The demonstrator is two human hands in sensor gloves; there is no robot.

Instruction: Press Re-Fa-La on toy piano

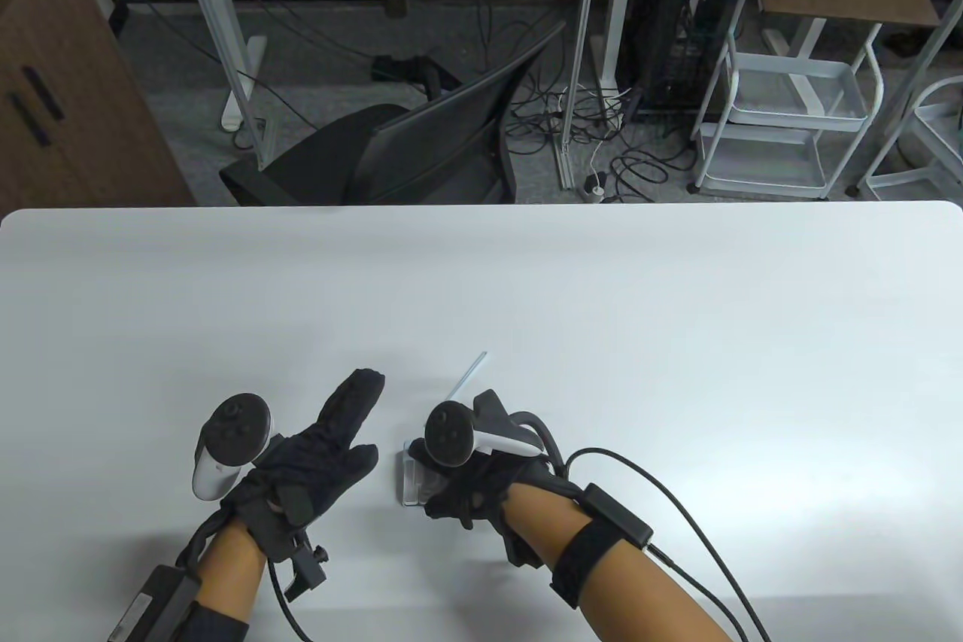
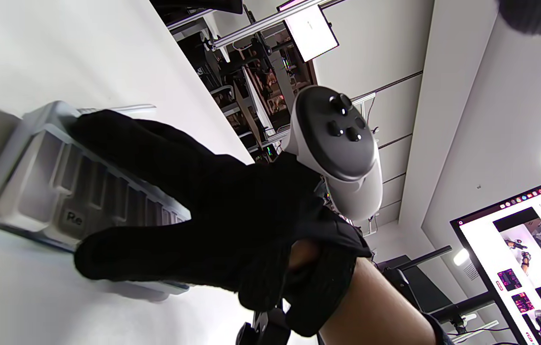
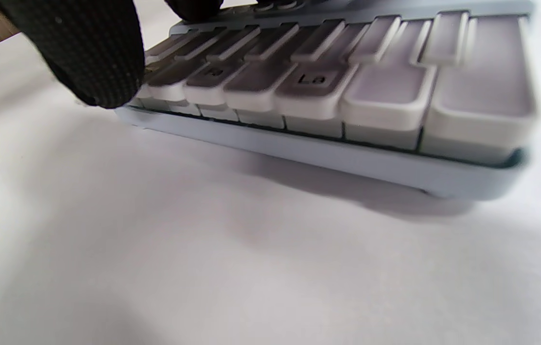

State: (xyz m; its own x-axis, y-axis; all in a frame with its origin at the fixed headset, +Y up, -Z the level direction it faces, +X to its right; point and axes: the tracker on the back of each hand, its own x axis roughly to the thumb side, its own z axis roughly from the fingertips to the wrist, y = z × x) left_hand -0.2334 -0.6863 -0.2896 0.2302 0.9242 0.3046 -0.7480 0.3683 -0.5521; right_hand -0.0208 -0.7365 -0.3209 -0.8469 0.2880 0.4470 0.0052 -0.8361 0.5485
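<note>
A small pale-blue toy piano (image 1: 410, 482) with white keys lies on the white table (image 1: 602, 311), mostly hidden under my right hand (image 1: 445, 478). In the left wrist view the piano (image 2: 45, 182) shows a key marked Re (image 2: 74, 219); my right hand's fingers (image 2: 122, 143) are spread over the keys, thumb at the near edge. In the right wrist view a key marked La (image 3: 312, 80) shows, with a gloved fingertip (image 3: 83, 52) over the keys at the piano's left end. My left hand (image 1: 338, 431) rests open on the table left of the piano, apart from it.
A thin clear rod (image 1: 468, 375) sticks out from the piano toward the far side. A black office chair (image 1: 421, 153) stands beyond the table's far edge. A white cart (image 1: 790, 123) stands at the back right.
</note>
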